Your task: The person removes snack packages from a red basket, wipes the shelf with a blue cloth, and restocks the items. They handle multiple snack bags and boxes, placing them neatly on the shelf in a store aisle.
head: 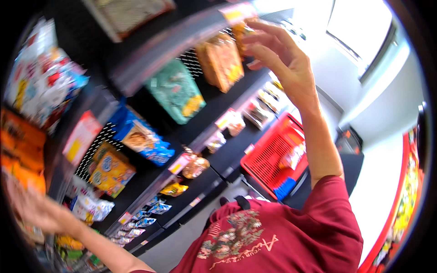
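Note:
My right hand (276, 51) is raised at the shelf's far end, its fingers curved and apart. Behind its fingertips is an orange package (240, 34); I cannot tell whether they touch. Just left of it stands an orange-brown packet (222, 63), then a green package (177, 92). My left hand (32, 204) is blurred at the left rim, near orange bags (25, 153); whether it holds anything cannot be made out. A blue cookie bag (143, 134) and a yellow snack package (111, 170) sit on the shelf between my arms.
A red plastic basket (263, 157) at my front right holds a packet (293, 157) and has a blue handle piece (285, 188). Small snack packs (194, 167) line the lower shelf. White bags (47, 78) stand upper left. A colourful display (403, 211) curves along the right.

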`<state>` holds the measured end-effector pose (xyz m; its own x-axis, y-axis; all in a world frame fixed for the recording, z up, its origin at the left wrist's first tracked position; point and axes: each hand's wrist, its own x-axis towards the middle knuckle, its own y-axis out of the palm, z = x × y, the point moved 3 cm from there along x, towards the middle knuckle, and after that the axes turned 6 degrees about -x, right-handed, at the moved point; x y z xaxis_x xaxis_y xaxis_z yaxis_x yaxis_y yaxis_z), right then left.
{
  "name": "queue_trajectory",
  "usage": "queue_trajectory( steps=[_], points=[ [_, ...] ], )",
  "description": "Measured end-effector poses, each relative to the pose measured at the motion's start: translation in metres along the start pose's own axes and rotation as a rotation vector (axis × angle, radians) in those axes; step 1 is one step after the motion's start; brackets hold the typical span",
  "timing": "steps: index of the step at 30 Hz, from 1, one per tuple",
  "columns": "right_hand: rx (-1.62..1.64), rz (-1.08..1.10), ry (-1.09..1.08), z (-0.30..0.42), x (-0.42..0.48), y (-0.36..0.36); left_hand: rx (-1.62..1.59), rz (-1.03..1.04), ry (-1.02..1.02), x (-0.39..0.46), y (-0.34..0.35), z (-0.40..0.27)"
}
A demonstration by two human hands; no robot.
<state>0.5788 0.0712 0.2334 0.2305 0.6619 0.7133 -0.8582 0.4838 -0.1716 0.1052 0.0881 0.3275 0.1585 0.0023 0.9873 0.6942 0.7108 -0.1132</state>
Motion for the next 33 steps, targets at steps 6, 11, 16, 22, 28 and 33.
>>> queue_trajectory(
  steps=[6, 11, 16, 22, 28, 33],
  points=[
    [-0.178, -0.420, 0.878, -0.224, -0.269, -0.172, 0.100, 0.221, 0.082, -0.104, 0.052, -0.112],
    [-0.201, -0.563, 1.387, -0.292, -0.477, -0.180, -0.156, 0.686, -0.257, -0.189, 0.103, -0.149],
    [-0.456, -0.360, 1.686, -0.314, -0.538, -0.151, -0.288, 0.952, -0.336, -0.235, 0.130, -0.190],
    [-0.608, -0.261, 1.935, -0.335, -0.548, -0.147, -0.318, 1.054, -0.494, -0.251, 0.129, -0.208],
    [-0.815, 0.010, 1.694, -0.373, -0.560, -0.140, -0.302, 1.086, -0.590, -0.257, 0.123, -0.217],
    [-0.897, 0.037, 1.414, -0.365, -0.522, -0.134, -0.339, 1.091, -0.633, -0.266, 0.122, -0.220]
  ],
)
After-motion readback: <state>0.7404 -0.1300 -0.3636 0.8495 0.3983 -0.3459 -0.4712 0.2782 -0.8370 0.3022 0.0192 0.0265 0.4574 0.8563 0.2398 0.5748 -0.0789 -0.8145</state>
